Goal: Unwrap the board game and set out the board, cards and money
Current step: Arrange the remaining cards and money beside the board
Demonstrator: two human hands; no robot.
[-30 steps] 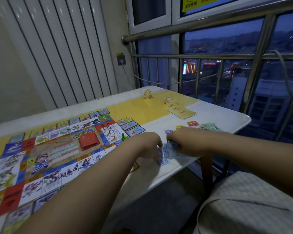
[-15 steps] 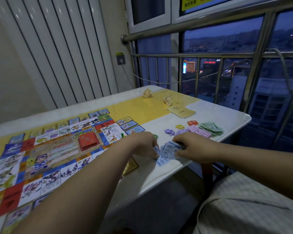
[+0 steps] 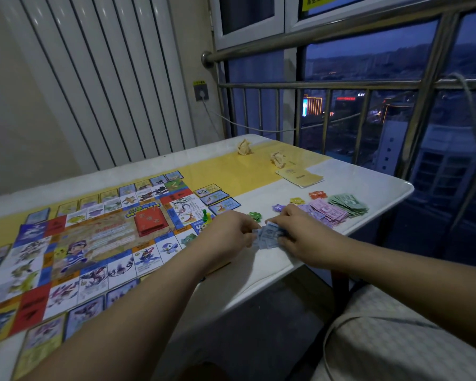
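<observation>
Banknotes (image 3: 268, 238) between left hand (image 3: 231, 229) and right hand (image 3: 300, 229), gap narrower now

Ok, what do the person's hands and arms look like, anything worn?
The left hand and right hand are bare: no gloves, and no ring, watch or bracelet shows. No sleeve is in view on either arm, right up to the frame edge. The dim light hides any fine marks.

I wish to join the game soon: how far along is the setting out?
Done: the board lies unfolded on the table, a red card deck on its middle, and pink notes and green notes are piled near the right edge. In hand: the left hand and right hand both hold a bundle of blue notes. Left: to lay that bundle down by the others.
</observation>
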